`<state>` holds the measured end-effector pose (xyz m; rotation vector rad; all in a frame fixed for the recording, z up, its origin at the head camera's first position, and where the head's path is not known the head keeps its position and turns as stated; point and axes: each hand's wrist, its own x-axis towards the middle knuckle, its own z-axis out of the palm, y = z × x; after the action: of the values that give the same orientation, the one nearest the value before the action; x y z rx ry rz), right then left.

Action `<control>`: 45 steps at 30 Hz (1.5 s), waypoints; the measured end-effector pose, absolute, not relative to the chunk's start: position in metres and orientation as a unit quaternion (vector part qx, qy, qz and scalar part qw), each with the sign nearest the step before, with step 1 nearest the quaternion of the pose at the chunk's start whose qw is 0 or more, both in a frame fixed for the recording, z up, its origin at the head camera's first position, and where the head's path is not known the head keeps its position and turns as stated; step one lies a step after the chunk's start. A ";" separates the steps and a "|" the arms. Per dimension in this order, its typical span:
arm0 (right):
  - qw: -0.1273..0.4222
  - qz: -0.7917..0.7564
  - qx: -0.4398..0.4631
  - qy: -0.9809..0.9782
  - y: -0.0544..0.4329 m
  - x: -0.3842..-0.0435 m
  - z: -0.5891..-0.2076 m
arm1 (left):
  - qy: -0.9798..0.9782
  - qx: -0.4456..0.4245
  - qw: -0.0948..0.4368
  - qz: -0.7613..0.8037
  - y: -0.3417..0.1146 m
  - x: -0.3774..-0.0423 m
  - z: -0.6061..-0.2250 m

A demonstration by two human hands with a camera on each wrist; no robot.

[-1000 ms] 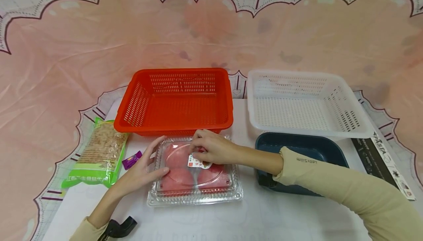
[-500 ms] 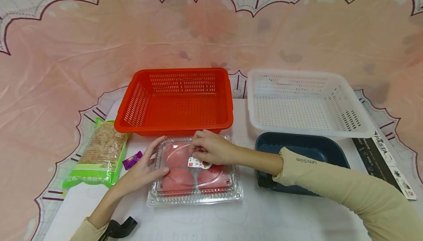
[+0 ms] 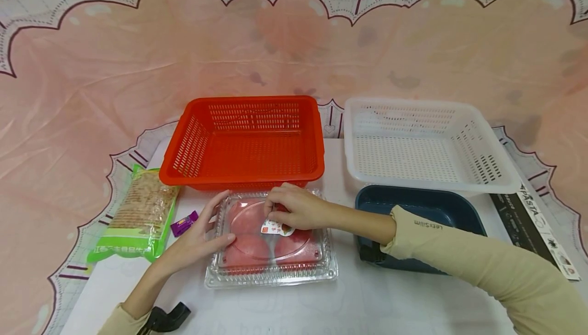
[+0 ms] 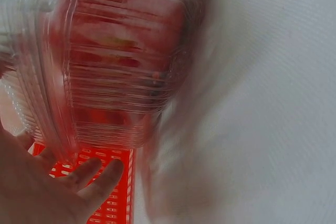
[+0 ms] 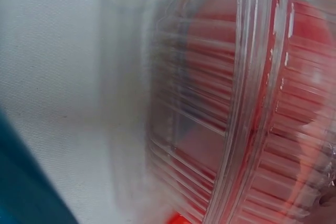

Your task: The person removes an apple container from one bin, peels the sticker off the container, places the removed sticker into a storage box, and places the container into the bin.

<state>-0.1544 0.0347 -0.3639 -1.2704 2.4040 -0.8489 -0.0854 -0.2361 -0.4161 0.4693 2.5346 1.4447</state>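
Observation:
A clear plastic clamshell box (image 3: pixel 271 277) holding several round, pinkish-red fruits lies on the white table in the head view. My right hand (image 3: pixel 300 208) is over the lid and pinches the edge of a small white paper label (image 3: pixel 272 228) between thumb and fingers. At the box's left side, my left hand (image 3: pixel 197 240) has its fingers spread, with the thumb on the lid and the other fingers along the side. The left wrist view shows the ribbed box wall (image 4: pixel 121 51) and the left fingers; the right wrist view shows the opposite wall (image 5: pixel 205 93).
Behind the box stands a red basket (image 3: pixel 257 159). A white basket (image 3: pixel 404 156) and a dark blue basin (image 3: pixel 413 197) stand to the right, near a black-and-white package (image 3: pixel 528 222). On the left lie a green-edged food bag (image 3: pixel 138 212) and a small purple packet (image 3: pixel 184 222).

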 end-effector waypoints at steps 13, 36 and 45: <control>0.132 -0.290 -0.438 0.840 0.033 -0.152 -0.368 | 0.854 0.161 0.093 0.486 -0.236 -0.086 -0.416; 0.099 -0.288 -0.434 0.848 0.030 -0.148 -0.374 | 0.854 0.160 0.097 0.486 -0.234 -0.086 -0.416; 0.095 -0.303 -0.432 0.844 0.032 -0.149 -0.377 | 0.854 0.159 0.101 0.485 -0.234 -0.087 -0.416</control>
<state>-0.1495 0.0319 -0.3770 -1.2820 2.5015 -0.8981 -0.0868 -0.2338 -0.4163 0.4709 2.5222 1.4328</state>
